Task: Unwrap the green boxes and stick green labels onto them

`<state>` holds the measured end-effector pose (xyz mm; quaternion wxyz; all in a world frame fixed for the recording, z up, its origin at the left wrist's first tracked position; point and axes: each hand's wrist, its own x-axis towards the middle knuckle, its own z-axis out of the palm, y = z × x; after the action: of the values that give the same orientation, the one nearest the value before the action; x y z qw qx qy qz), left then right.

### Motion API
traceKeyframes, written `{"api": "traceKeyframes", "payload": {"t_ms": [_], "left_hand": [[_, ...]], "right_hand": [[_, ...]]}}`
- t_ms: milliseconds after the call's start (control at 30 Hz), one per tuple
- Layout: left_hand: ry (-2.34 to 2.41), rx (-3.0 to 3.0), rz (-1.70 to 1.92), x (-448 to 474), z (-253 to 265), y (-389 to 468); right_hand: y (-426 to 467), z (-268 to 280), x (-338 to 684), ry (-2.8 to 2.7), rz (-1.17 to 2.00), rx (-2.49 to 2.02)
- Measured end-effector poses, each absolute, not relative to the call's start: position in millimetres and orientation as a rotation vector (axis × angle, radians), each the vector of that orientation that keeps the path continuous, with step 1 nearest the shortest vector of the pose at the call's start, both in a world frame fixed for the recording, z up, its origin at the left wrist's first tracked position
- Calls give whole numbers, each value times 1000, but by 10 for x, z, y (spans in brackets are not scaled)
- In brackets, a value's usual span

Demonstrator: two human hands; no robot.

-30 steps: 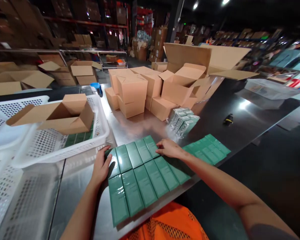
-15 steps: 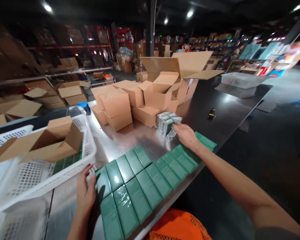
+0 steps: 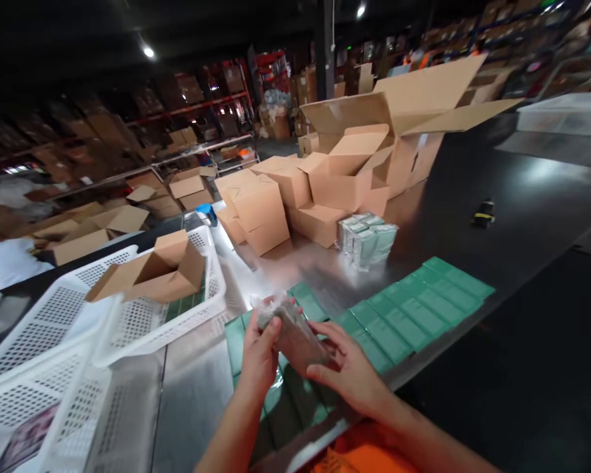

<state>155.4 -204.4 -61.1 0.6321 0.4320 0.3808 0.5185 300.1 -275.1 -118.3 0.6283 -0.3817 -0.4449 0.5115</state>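
Between my two hands, above the rows of boxes, is a clear-plastic-wrapped pack (image 3: 295,338). My left hand (image 3: 262,351) grips its left end, thumb on top, where the loose film bunches up. The other end sits in my right hand (image 3: 347,368), its thumb and fingers curled round the edge. Flat green boxes (image 3: 411,302) lie in rows along the table's front edge, partly hidden under my hands and the pack. Farther back on the table stands a cluster of similar wrapped packs (image 3: 367,240).
White perforated baskets (image 3: 219,282) stand at the left, one holding an open carton (image 3: 170,279) and green boxes. Brown cartons (image 3: 263,220) are piled behind the packs. A black tape-like item (image 3: 483,214) and a clear bin (image 3: 566,115) are to the right. A blue roll (image 3: 207,211) lies near the baskets.
My right hand has come back from the wrapped packs to the front, and a pack is now in both hands. My left hand has moved right from the boxes' edge. The view has turned left.
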Motion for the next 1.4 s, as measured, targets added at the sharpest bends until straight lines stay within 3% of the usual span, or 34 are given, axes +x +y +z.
{"api": "traceKeyframes", "payload": {"t_ms": [100,367,567,967,1100,1200,1400], "left_hand": [[920,914,1186,1513,-696,-2136],[869,1026,956,1431,-862,-2257],[779,1249,599,1360,-820,-2213],[1004,1750,1009,1140,-656,-2042],[1073,1918,1116,1064,-600,-1944],[1055,1752,1240,1020,-605,-1879],[988,1146,1335,1014,-613,-1837]], "right_hand": [[-2748,-1282,2795,-946,1226,-817],[-2596,-1055,2964,-1206,788,-1148],[-2402,-670,3367,-1365,924,-1051],[-1956,-380,3509,-1131,1058,-856],[-1563,-388,3744,-1069,705,-927],[-1192,-520,4044,-1220,507,-1161],[-859,-1117,4166,-1656,690,-1482]]}}
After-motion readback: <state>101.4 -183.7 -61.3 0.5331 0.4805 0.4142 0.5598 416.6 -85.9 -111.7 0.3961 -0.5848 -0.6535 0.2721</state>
